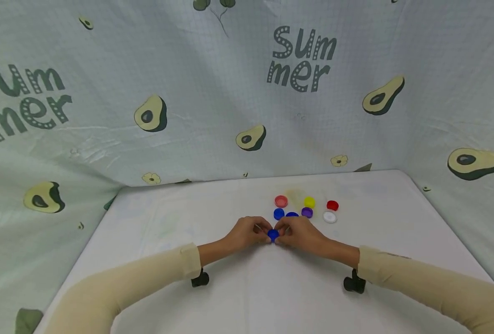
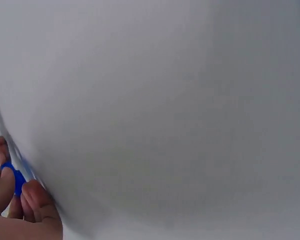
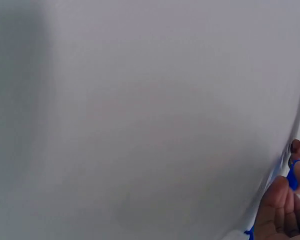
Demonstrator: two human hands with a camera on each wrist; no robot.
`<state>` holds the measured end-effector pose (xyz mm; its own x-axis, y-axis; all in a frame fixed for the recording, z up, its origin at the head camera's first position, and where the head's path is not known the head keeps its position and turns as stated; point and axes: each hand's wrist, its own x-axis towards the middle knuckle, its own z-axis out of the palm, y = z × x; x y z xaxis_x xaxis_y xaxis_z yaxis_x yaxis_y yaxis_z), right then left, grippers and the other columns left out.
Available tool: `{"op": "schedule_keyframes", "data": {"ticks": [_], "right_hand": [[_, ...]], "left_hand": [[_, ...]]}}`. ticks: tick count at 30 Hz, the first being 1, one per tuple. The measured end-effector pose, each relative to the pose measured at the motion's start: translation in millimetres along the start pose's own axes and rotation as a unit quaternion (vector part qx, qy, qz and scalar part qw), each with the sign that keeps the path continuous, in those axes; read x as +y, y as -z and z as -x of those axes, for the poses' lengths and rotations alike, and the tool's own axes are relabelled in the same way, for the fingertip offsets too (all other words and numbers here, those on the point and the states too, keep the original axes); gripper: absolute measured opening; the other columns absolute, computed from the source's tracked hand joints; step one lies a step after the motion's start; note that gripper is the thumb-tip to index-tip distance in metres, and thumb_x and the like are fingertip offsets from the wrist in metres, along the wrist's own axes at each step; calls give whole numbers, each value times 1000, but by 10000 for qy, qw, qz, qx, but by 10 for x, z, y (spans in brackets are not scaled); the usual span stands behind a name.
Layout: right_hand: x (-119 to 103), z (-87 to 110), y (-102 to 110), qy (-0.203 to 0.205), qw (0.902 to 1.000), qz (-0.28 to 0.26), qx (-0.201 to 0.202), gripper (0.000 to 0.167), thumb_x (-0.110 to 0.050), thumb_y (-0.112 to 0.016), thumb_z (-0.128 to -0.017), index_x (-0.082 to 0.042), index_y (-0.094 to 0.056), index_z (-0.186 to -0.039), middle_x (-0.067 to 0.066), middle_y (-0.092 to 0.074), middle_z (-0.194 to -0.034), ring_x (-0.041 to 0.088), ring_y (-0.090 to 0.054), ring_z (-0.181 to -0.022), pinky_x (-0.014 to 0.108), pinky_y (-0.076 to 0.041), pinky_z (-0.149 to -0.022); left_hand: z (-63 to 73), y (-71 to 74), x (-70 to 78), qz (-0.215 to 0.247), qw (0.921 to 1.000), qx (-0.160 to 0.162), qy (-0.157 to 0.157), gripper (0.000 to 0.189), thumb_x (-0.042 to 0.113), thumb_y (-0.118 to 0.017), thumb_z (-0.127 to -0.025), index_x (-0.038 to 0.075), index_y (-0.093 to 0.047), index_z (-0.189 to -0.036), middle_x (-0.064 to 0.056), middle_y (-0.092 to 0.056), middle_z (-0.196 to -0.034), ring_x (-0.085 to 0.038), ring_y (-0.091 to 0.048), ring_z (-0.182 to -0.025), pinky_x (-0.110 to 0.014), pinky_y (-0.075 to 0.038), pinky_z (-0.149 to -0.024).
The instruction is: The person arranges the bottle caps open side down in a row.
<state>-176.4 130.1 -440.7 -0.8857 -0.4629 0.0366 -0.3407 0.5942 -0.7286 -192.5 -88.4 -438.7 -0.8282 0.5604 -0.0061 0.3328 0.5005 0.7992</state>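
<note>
Blue and round, a cap (image 1: pixel 273 235) sits between the left hand (image 1: pixel 248 230) and the right hand (image 1: pixel 301 233) over the matte white surface (image 1: pixel 213 208), each grip nearly closed, fingertips pinching its edge. Beyond lie a yellow cap (image 1: pixel 309 202), a purple cap (image 1: pixel 307 213) and a rimmed white cap (image 1: pixel 329 217).

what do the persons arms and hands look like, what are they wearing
Long, plain beige sleeves, left and right, end in cuffs near the wrists. A small black device sits below the left cuff and another below the right. The left hand and right hand show no gloves.
</note>
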Motion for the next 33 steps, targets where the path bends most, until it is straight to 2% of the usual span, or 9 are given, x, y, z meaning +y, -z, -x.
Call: {"op": "schedule_keyframes", "data": {"ticks": [3, 5, 11, 17, 21, 33], "right_hand": [[1, 23, 25, 151, 9999, -28, 67, 23, -12, -83, -86, -5, -73, -105, -5, -66, -83, 9, -61, -74, 19, -56, -65], [9, 34, 48, 217, 9997, -48, 125, 23, -13, -83, -86, -6, -73, -105, -6, -67, -83, 8, -62, -76, 19, -56, -67], [-5, 45, 107, 685, 9968, -319, 262, 24, -11, -82, -87, -7, -74, -109, -3, -75, -93, 9, -72, -85, 21, -59, -75], [-77, 61, 163, 956, 9918, -668, 528, 28, -10, -82, -87, -7, -73, -113, 0, -76, -102, 10, -73, -93, 24, -59, -82], [-125, 77, 167, 948, 9885, -927, 724, 29, -16, -81, -88, -8, -73, -114, 0, -76, -106, 9, -73, -94, 25, -59, -84], [-172, 53, 84, 1359, 9801, -1078, 968, 30, -22, -81, -88, -12, -75, -116, -2, -76, -107, 10, -74, -95, 30, -59, -86]], "left_hand": [[64, -15, 24, 350, 9994, 80, -29, 22, 6, -74, -93, 1, -72, -114, -11, -73, -110, -22, -72, -96, -21, -57, -78], [89, -14, 42, 506, 9985, 136, -160, 23, 5, -72, -94, -1, -71, -116, -13, -73, -113, -25, -73, -99, -23, -59, -80], [131, 24, 74, 814, 9946, 408, -502, 26, 5, -72, -93, -2, -70, -118, -13, -74, -113, -22, -73, -99, -23, -58, -86], [145, 93, 118, 1376, 9847, 538, -923, 27, 2, -71, -94, -5, -69, -120, -19, -71, -116, -27, -72, -103, -26, -58, -89], [166, 139, 145, 1698, 9782, 607, -1029, 25, 2, -69, -95, -4, -69, -119, -18, -71, -117, -27, -72, -105, -29, -58, -91], [266, 229, 112, 1782, 9735, 639, -1286, 26, 1, -69, -95, -2, -69, -120, -18, -70, -116, -22, -72, -104, -30, -58, -91]]}}
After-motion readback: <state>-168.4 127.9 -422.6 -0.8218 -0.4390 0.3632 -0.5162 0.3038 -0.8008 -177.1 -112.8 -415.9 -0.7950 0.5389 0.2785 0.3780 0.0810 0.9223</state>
